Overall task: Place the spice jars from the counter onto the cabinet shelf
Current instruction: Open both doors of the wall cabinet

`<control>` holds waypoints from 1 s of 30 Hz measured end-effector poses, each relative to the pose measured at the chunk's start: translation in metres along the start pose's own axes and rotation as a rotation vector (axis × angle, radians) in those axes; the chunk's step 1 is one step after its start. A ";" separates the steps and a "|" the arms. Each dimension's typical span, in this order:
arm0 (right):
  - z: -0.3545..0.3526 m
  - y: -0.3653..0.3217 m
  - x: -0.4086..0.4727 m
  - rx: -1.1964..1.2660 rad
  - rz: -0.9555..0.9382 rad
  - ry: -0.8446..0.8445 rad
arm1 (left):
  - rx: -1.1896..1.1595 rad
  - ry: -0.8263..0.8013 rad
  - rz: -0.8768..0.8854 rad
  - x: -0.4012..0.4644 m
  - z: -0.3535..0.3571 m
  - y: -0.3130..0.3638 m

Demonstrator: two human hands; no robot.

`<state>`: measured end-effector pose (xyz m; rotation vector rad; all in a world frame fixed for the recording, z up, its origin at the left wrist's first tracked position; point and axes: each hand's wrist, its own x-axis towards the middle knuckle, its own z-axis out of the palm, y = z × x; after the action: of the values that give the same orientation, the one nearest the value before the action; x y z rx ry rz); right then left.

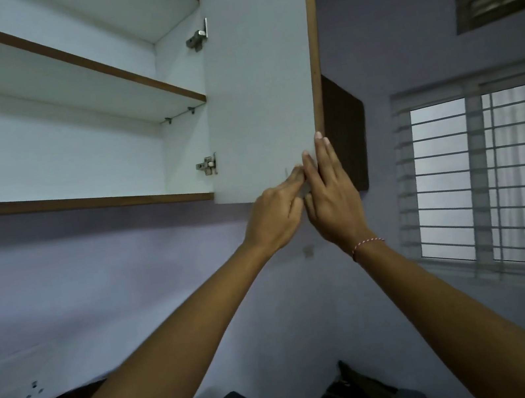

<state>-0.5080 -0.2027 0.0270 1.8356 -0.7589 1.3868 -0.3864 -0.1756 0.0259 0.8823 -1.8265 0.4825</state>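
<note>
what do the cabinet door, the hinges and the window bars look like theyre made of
Cabinet door: probably laminated board, with a smooth matte white face and a brown wood-look strip along its edge. Hinges: metal, silvery and shiny, catching the light. Window bars: likely painted metal, thin, straight and pale grey, though blur leaves that open.

cabinet shelves [86, 68]: 3, white, brown-edged | bare surfaces visible
</note>
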 end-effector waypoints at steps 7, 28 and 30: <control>0.012 0.074 -0.016 -0.300 0.064 -0.157 | 0.246 -0.298 0.081 0.026 0.059 -0.022; 0.058 0.126 -0.044 -0.539 0.127 -0.299 | 0.533 -0.553 -0.005 0.030 0.128 -0.064; 0.067 0.110 -0.046 -0.502 0.084 -0.295 | 0.552 -0.529 -0.031 0.019 0.122 -0.067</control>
<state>-0.5697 -0.3186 -0.0091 1.6274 -1.2220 0.8704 -0.4159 -0.3079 -0.0115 1.5222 -2.1865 0.8133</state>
